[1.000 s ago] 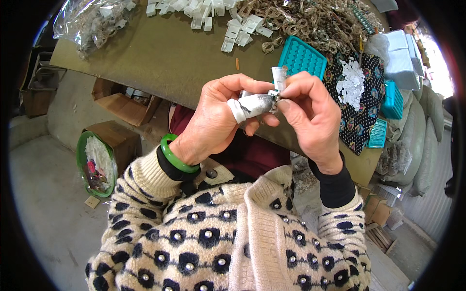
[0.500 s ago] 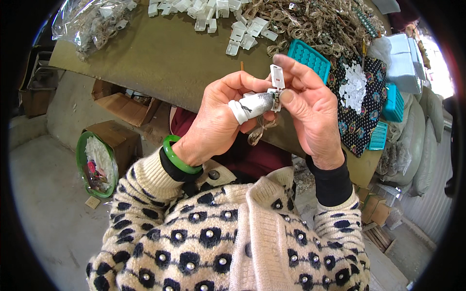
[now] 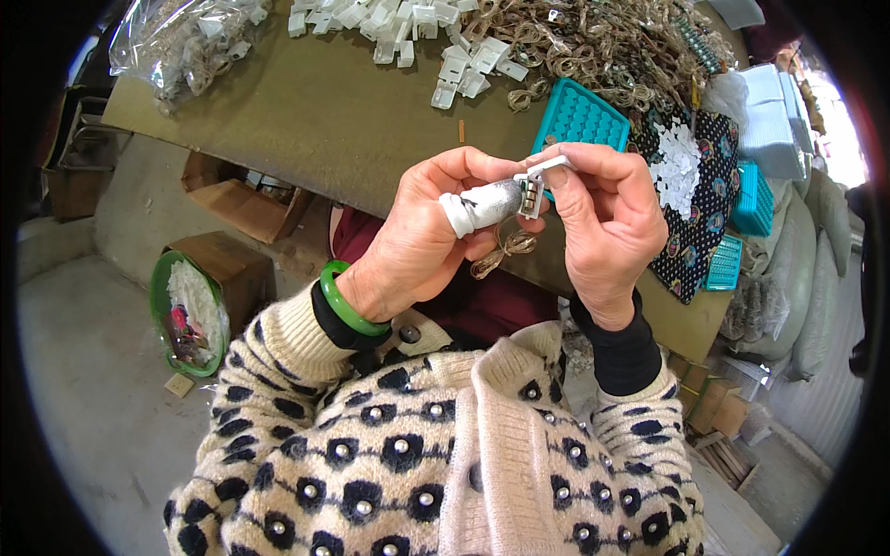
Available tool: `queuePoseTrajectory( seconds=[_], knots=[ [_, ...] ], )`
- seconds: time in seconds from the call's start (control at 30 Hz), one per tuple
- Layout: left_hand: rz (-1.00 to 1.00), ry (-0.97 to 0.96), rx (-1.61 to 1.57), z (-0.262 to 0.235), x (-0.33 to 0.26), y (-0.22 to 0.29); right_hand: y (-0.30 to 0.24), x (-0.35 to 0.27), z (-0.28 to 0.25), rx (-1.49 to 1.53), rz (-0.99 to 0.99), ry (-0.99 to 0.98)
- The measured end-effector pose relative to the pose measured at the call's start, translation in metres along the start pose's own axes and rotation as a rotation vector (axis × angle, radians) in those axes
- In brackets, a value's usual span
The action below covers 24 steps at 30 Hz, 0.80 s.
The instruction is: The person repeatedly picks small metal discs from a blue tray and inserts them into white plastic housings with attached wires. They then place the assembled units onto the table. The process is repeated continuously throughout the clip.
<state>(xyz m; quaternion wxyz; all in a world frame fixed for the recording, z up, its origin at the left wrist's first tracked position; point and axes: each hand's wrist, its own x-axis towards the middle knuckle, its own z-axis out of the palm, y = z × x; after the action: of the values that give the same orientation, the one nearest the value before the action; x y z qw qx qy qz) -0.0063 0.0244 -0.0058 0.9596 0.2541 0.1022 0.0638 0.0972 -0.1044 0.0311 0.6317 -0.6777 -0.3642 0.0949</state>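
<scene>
My left hand [image 3: 400, 227], its thumb wrapped in a grey-smudged white cover [image 3: 482, 206], grips a small white battery box [image 3: 531, 198] in front of my chest. Small metallic parts show inside the box. My right hand [image 3: 614, 218] pinches the box's hinged lid [image 3: 549, 165] between thumb and forefinger; the lid is tilted over the box, not closed flat. A small coil of thin wire [image 3: 508, 250] hangs below the box by my left fingertips. My other left fingers are partly hidden behind the box and thumb.
On the green table [image 3: 306, 139] lie a heap of white plastic cases [image 3: 394, 28], a large pile of coiled wires [image 3: 603, 46], a teal tray [image 3: 579, 120] and white pieces [image 3: 675, 167] on patterned cloth. A clear bag [image 3: 190, 46] is at far left; a green basket [image 3: 218, 320] stands on the floor.
The box's lid, upright before, has swung down over the box. My right fingers have moved from spread beside the box to pinching the lid.
</scene>
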Motion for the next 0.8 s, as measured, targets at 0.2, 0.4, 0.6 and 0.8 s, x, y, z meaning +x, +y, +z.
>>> queuePoseTrajectory(
  seconds=[0.2,0.4,0.6,0.8],
  knots=[
    [0.125,0.014,0.004,0.004,-0.001,-0.012,0.018,0.0,0.009,-0.153,-0.359,0.105],
    [0.167,0.069,0.141,0.007,-0.004,-0.016,0.021,-0.004,0.006,-0.179,-0.372,0.121],
    [0.192,0.105,0.089,0.007,-0.004,-0.013,0.019,-0.002,0.006,0.041,-0.273,-0.01],
    [0.053,0.019,-0.074,0.002,-0.003,-0.01,0.017,-0.009,0.006,-0.191,-0.342,-0.101]
  ],
)
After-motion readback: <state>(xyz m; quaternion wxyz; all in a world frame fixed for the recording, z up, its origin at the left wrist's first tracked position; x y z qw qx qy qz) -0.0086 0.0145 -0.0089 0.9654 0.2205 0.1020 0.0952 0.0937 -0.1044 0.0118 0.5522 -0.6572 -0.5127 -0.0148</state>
